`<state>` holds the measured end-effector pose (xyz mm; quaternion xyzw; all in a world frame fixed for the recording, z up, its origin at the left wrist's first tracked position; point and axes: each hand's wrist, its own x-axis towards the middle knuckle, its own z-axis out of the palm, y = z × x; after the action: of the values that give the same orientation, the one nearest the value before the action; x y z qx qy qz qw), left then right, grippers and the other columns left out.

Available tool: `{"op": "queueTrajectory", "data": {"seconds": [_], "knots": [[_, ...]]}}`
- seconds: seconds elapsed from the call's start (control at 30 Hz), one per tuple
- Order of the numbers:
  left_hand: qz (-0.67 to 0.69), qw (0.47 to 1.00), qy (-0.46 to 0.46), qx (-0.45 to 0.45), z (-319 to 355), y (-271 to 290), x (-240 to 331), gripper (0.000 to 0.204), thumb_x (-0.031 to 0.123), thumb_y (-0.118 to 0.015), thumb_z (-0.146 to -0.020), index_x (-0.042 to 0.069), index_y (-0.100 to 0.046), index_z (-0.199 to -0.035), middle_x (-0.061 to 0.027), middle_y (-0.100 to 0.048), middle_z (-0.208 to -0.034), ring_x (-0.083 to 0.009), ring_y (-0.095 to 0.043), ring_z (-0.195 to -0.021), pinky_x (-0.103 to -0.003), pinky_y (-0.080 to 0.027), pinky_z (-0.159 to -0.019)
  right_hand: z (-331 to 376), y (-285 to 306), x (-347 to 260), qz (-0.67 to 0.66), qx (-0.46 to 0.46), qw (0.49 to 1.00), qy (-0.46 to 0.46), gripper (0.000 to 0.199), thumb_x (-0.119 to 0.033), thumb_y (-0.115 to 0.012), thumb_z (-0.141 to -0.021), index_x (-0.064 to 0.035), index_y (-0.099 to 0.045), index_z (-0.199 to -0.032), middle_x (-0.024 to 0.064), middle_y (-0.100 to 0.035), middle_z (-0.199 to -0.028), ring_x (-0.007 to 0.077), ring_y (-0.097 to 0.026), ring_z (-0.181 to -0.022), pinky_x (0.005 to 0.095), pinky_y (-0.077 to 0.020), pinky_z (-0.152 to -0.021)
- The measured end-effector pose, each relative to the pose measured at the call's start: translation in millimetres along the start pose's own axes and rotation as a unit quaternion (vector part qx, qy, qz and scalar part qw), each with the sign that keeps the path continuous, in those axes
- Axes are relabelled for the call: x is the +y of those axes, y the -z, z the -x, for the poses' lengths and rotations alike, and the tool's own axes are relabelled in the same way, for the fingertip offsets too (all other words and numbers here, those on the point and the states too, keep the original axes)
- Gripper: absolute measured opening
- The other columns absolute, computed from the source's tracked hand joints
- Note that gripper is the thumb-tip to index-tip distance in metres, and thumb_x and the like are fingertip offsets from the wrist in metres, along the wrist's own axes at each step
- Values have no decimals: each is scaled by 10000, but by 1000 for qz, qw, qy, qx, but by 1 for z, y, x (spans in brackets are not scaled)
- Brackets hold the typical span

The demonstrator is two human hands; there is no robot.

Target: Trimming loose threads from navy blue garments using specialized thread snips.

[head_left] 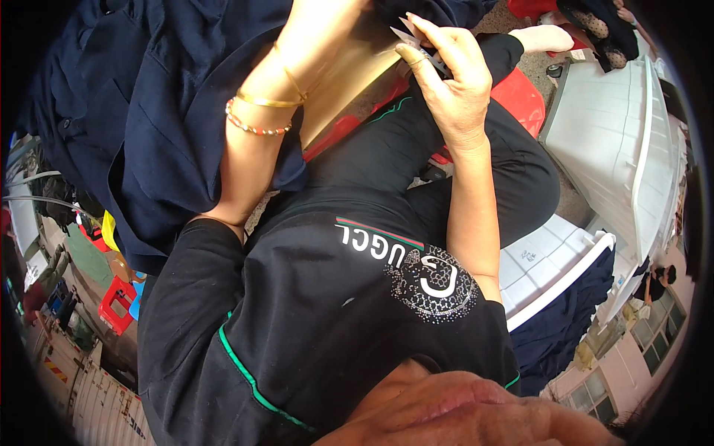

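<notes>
The right hand's thumb and fingers (420,67) pinch one pair of small snips (439,65), raised at the far middle of the scene; their two metal blades are narrow, straight, sharply pointed, and parted at the tips, aimed far and to the left. The left hand (331,11) runs out of view at the far edge, so I cannot tell how its fingers stand. Three ornaments circle that wrist: a fine chain, a smooth gold-coloured bangle (268,101) and a beaded bracelet (256,130). Left of and against that forearm spreads navy cloth (171,119), matte and heavily folded. Between the arms slants a smooth, pale-yellow panel (346,85). Farther right sit a red plastic seat (524,100) and two white plastic bins (602,123), ribbed and thick-rimmed.
</notes>
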<state>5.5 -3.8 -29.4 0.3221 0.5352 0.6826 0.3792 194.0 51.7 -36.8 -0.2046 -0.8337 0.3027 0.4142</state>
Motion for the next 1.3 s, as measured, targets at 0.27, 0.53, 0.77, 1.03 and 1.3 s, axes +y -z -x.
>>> {"op": "queueTrajectory", "data": {"seconds": [0.27, 0.53, 0.77, 1.03, 1.3], "knots": [[-249, 918, -296, 84, 28, -16, 60, 84, -7, -644, -989, -38, -682, -1056, -20, -625, -891, -82, -558, -781, -217, -457, -694, -4, 5, -7, -32, 11, 999, -1, 382, -92, -858, -789, -77, -769, -1160, 51, -637, -883, 163, -635, -783, 285, -514, -704], [86, 991, -67, 74, 12, 1, 53, 148, 193, -596, -1061, 95, -670, -1143, 36, -687, -985, -60, -644, -811, -231, -561, -730, -20, 0, -13, -38, 24, 999, 20, 384, -100, -864, -783, -75, -767, -1154, 48, -630, -884, 166, -617, -759, 289, -502, -679], [238, 970, -21, 40, 9, 14, 38, 150, 189, -615, -1036, 116, -680, -1151, 4, -727, -1005, -132, -704, -875, -315, -604, -769, -37, 1, -14, -46, 45, 997, 36, 396, -42, -846, -819, -32, -743, -1201, 20, -667, -960, 97, -574, -806, 217, -472, -738], [260, 964, -49, 35, 6, 7, 36, 140, 179, -599, -1040, 110, -680, -1130, -3, -729, -1033, -140, -705, -909, -320, -601, -769, -37, -13, -30, -17, 5, 999, 48, 549, -115, -905, -756, -52, -698, -1260, 23, -611, -884, 122, -563, -770, 253, -485, -692], [268, 962, -27, 47, 6, 11, 41, 130, 180, -597, -1039, 119, -673, -1125, 0, -725, -1012, -140, -703, -896, -309, -598, -763, -39, -23, -28, -28, 14, 998, 50, 481, -106, -867, -801, -44, -684, -1242, 46, -614, -896, 157, -566, -760, 255, -497, -720]]}}
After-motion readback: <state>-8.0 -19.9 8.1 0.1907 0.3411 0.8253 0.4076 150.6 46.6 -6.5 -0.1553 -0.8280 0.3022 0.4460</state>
